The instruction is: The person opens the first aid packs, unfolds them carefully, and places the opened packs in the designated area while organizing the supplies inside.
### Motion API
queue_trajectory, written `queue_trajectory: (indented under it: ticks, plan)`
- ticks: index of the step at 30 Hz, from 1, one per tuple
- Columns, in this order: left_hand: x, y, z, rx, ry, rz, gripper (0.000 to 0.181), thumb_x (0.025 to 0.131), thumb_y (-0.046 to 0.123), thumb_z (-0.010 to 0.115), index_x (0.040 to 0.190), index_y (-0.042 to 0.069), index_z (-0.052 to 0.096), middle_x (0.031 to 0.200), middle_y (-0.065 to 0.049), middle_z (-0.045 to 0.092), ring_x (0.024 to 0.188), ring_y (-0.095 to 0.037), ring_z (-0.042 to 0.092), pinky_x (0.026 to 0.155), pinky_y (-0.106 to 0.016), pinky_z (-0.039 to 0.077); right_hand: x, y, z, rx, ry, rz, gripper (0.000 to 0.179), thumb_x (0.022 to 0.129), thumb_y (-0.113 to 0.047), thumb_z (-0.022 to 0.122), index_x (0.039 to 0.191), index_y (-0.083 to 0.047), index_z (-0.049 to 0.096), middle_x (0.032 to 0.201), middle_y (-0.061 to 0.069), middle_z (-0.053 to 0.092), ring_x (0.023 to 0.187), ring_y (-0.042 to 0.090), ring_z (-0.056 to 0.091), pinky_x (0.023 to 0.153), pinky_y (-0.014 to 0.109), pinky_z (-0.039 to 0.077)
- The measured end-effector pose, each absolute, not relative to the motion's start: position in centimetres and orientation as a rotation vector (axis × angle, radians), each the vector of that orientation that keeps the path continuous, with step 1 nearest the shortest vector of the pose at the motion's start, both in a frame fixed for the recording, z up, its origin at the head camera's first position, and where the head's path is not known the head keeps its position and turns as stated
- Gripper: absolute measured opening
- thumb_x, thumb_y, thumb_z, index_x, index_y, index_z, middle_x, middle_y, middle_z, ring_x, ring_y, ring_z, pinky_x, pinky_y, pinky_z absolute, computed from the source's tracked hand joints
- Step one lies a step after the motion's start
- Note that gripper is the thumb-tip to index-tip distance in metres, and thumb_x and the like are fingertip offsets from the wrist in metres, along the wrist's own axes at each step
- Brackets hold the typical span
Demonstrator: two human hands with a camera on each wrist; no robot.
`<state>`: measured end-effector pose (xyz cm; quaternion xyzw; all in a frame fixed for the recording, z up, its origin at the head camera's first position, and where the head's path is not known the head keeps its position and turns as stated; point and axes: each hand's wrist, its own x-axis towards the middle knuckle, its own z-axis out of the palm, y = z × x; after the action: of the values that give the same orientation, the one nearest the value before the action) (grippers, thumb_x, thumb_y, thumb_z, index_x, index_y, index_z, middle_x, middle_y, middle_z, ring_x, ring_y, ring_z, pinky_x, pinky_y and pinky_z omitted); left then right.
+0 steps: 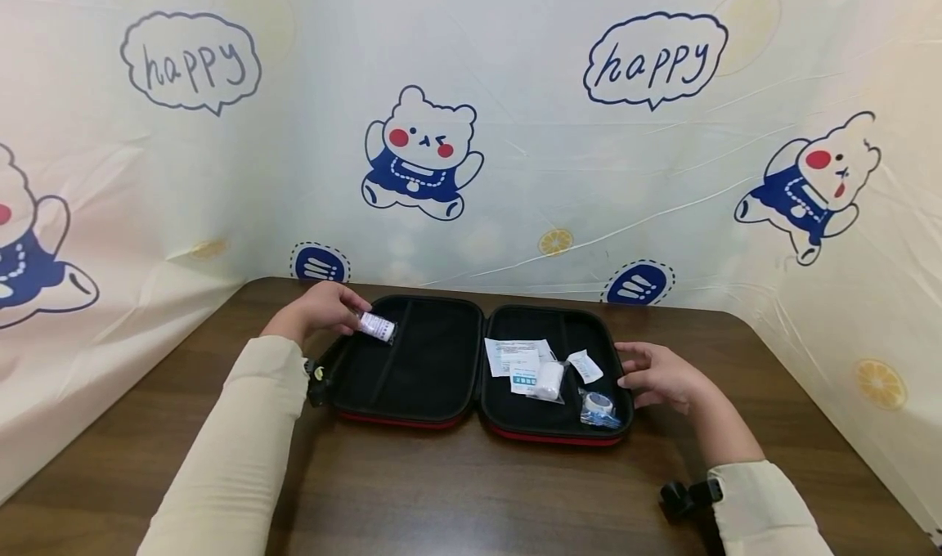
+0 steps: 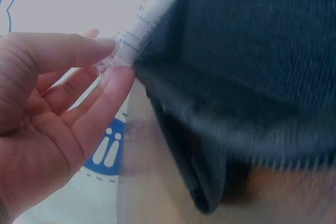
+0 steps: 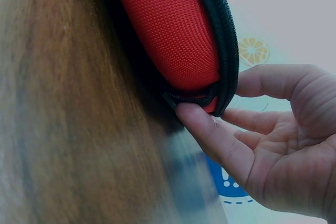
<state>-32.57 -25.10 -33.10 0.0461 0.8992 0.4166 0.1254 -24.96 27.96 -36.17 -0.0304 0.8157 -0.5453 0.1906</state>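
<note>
My left hand pinches a small white bandage roll in clear wrapping between thumb and fingers. It holds the roll over the outer left edge of an open black-lined case. In the left wrist view, printed characters show on the bandage roll. My right hand is at the case's right edge. In the right wrist view, its thumb and a finger hold the zipped rim beside the red shell. Inside the right half lie printed papers, a bagged white roll, a small white packet and a bagged round item.
The case lies spread flat on a brown wooden table, near its back edge. A printed cloth with bears hangs behind and at both sides. A black strap device sits at the right wrist.
</note>
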Motion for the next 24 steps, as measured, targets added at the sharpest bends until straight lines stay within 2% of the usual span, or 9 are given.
queue_trajectory:
  ticks: [14,24]
  plan:
    - [-33.5,-22.7,-34.5,0.134,2.546,1.316,0.033,0.085,-0.003,0.071,0.117,-0.008,0.065,0.116,-0.025,0.061,0.084,-0.022,0.067,0.079,-0.034,0.057,-25.0,28.0,-36.2,-0.096,2.301,-1.517,0.074,0.088,0.0,0.065,0.15,0.004,0.024,0.133,0.033,0.044,0.099,0.029,0.057,0.081,0.046,0.056]
    - [-34.5,-21.8,-35.6,0.105,2.457,1.452,0.034,0.085,-0.008,0.068,0.119,-0.009,0.063,0.117,-0.024,0.061,0.082,-0.02,0.068,0.079,-0.034,0.057,-25.1,28.0,-36.3,-0.104,2.306,-1.516,0.073,0.089,0.0,0.064,0.149,0.004,0.024,0.132,0.033,0.045,0.098,0.028,0.058,0.08,0.045,0.056]
